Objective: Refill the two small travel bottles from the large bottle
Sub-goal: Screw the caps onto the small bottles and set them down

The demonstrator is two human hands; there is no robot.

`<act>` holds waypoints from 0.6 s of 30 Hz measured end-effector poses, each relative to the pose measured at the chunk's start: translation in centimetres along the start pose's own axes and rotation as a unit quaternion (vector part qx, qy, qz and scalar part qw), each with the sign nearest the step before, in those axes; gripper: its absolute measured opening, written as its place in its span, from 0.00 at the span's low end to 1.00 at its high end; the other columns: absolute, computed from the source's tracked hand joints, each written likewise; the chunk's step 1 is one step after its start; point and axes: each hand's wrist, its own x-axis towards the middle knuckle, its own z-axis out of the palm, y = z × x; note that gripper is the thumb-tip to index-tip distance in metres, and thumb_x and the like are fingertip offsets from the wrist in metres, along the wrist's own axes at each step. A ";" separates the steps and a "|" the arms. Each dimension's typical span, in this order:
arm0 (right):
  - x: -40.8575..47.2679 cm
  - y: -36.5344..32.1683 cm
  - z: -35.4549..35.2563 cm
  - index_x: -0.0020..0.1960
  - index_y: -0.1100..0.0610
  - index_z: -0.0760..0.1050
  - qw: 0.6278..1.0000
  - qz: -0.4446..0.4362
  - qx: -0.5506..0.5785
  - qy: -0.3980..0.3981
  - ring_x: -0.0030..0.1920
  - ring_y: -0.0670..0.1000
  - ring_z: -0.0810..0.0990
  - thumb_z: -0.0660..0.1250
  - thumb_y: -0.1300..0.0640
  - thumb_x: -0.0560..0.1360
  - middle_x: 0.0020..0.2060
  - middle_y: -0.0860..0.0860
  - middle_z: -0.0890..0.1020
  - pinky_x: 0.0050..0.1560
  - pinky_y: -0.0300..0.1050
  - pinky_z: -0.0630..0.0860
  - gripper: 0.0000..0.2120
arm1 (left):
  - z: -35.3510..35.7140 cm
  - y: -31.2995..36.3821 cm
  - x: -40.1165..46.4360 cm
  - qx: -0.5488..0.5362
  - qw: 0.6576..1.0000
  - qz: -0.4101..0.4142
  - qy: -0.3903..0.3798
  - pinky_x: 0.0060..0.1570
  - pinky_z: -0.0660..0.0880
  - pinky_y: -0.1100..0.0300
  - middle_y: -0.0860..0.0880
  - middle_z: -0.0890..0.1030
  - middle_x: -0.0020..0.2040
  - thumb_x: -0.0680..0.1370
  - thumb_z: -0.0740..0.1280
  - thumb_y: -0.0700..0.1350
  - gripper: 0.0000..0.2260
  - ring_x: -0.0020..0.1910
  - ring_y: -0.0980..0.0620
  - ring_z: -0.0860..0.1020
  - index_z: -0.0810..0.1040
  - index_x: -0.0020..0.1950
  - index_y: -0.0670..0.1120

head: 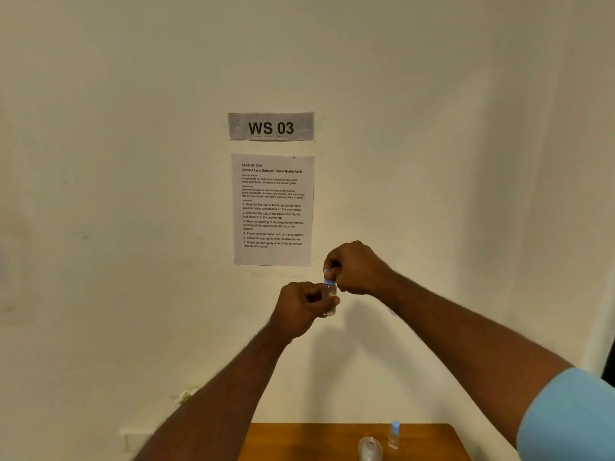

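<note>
1. We hold one small travel bottle (329,299) raised before the wall: our left hand (301,309) grips its body, our right hand (354,269) pinches its blue cap (328,281).
2. Below, on the wooden table (299,442), the second travel bottle (394,435) stands beside the large bottle (370,448).
3. Behind our hands hangs an instruction sheet (273,209) under a "WS 03" sign (271,126).

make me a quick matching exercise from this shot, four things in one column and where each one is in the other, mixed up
Things
1. small bottle in the hands
2. second small bottle
3. WS 03 sign
4. large bottle

Places
A. on the wall, above the printed task sheet
B. standing upright on the wooden table, blue cap on, right of the large bottle
C. held up in front of the wall, left hand round its body, right hand pinching its blue cap
D. on the table at the bottom edge of the view, partly cut off

Pairs: 1-C, 2-B, 3-A, 4-D
</note>
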 end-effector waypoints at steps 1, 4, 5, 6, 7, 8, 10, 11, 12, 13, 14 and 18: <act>-0.1 -0.1 0.4 0.43 0.54 0.83 1.000 0.008 -0.013 0.013 0.34 0.42 0.80 0.72 0.64 0.72 0.36 0.44 0.82 0.35 0.33 0.71 0.05 | 0.2 -0.1 0.0 -0.003 1.000 -0.002 0.003 0.44 0.84 0.58 0.39 0.87 0.44 0.74 0.78 0.40 0.09 0.40 0.49 0.84 0.87 0.53 0.39; -0.2 0.0 1.5 0.43 0.53 0.82 0.999 0.025 0.012 0.043 0.39 0.44 0.81 0.73 0.61 0.72 0.38 0.45 0.84 0.42 0.39 0.76 0.04 | 0.5 -0.6 -0.3 -0.031 0.999 -0.012 0.004 0.47 0.84 0.52 0.36 0.86 0.43 0.74 0.77 0.38 0.07 0.40 0.46 0.84 0.86 0.50 0.37; -0.5 0.2 1.8 0.45 0.53 0.82 0.997 0.023 0.045 0.050 0.40 0.44 0.81 0.73 0.60 0.72 0.39 0.45 0.84 0.43 0.41 0.77 0.03 | 0.5 -0.9 -0.4 -0.039 0.999 -0.010 0.000 0.48 0.84 0.51 0.35 0.85 0.41 0.75 0.77 0.38 0.06 0.40 0.46 0.83 0.86 0.48 0.36; -0.8 0.5 2.2 0.48 0.53 0.82 0.995 0.018 0.085 0.052 0.40 0.45 0.81 0.74 0.57 0.73 0.41 0.45 0.84 0.44 0.42 0.77 0.05 | 0.4 -1.1 -0.4 -0.044 0.999 -0.004 -0.005 0.47 0.84 0.52 0.35 0.85 0.41 0.76 0.76 0.37 0.05 0.39 0.46 0.84 0.85 0.46 0.36; -1.3 0.8 2.7 0.52 0.53 0.81 0.990 0.017 0.129 0.047 0.41 0.46 0.82 0.76 0.53 0.72 0.43 0.46 0.83 0.43 0.43 0.78 0.10 | 0.2 -1.4 -0.4 -0.045 0.999 0.002 -0.012 0.47 0.83 0.54 0.36 0.86 0.41 0.76 0.74 0.36 0.03 0.40 0.47 0.84 0.85 0.46 0.36; -1.9 1.3 3.3 0.55 0.54 0.80 0.985 0.022 0.166 0.037 0.41 0.48 0.82 0.77 0.51 0.71 0.46 0.47 0.83 0.43 0.44 0.79 0.15 | 0.1 -1.7 -0.4 -0.044 0.999 0.007 -0.020 0.47 0.83 0.56 0.36 0.86 0.42 0.76 0.73 0.35 0.03 0.40 0.47 0.85 0.86 0.47 0.36; -3.2 2.2 5.0 0.56 0.56 0.81 0.980 0.049 0.190 0.032 0.41 0.50 0.83 0.77 0.47 0.70 0.47 0.49 0.83 0.44 0.48 0.81 0.19 | 0.0 -2.2 -0.5 -0.028 0.999 0.011 -0.041 0.50 0.84 0.53 0.38 0.87 0.43 0.75 0.72 0.32 0.05 0.43 0.44 0.86 0.86 0.49 0.37; -3.8 2.5 5.9 0.54 0.56 0.81 0.977 0.069 0.200 0.039 0.40 0.49 0.83 0.77 0.46 0.70 0.46 0.49 0.83 0.45 0.49 0.82 0.18 | 0.1 -2.6 -0.7 -0.020 0.998 0.010 -0.056 0.52 0.84 0.51 0.39 0.88 0.44 0.75 0.72 0.32 0.06 0.45 0.43 0.87 0.87 0.50 0.38; -4.3 3.0 6.8 0.52 0.55 0.82 0.972 0.085 0.212 0.050 0.38 0.49 0.83 0.77 0.45 0.70 0.44 0.48 0.84 0.44 0.49 0.82 0.17 | 0.3 -3.1 -0.9 -0.018 0.997 0.007 -0.070 0.54 0.84 0.49 0.40 0.88 0.44 0.75 0.72 0.32 0.07 0.46 0.42 0.87 0.87 0.50 0.39; -4.8 3.3 7.8 0.51 0.54 0.83 0.970 0.096 0.216 0.063 0.37 0.48 0.83 0.77 0.45 0.70 0.42 0.47 0.84 0.45 0.48 0.81 0.15 | 0.6 -3.7 -1.3 -0.019 0.996 0.001 -0.083 0.55 0.84 0.47 0.41 0.88 0.45 0.76 0.72 0.33 0.07 0.47 0.42 0.87 0.88 0.51 0.41; -5.3 3.6 8.6 0.50 0.54 0.83 0.968 0.104 0.215 0.073 0.38 0.48 0.83 0.76 0.45 0.70 0.41 0.47 0.85 0.45 0.48 0.81 0.15 | 0.8 -4.3 -1.7 -0.024 0.995 -0.004 -0.094 0.56 0.83 0.47 0.43 0.89 0.45 0.76 0.72 0.34 0.08 0.47 0.43 0.87 0.88 0.51 0.43; -8.0 5.7 11.9 0.54 0.54 0.83 0.959 0.165 0.207 0.098 0.43 0.49 0.82 0.77 0.43 0.69 0.46 0.46 0.84 0.47 0.46 0.78 0.19 | 2.5 -7.7 -3.2 0.031 0.987 -0.023 -0.157 0.58 0.80 0.51 0.50 0.88 0.50 0.74 0.77 0.49 0.13 0.49 0.52 0.85 0.86 0.58 0.56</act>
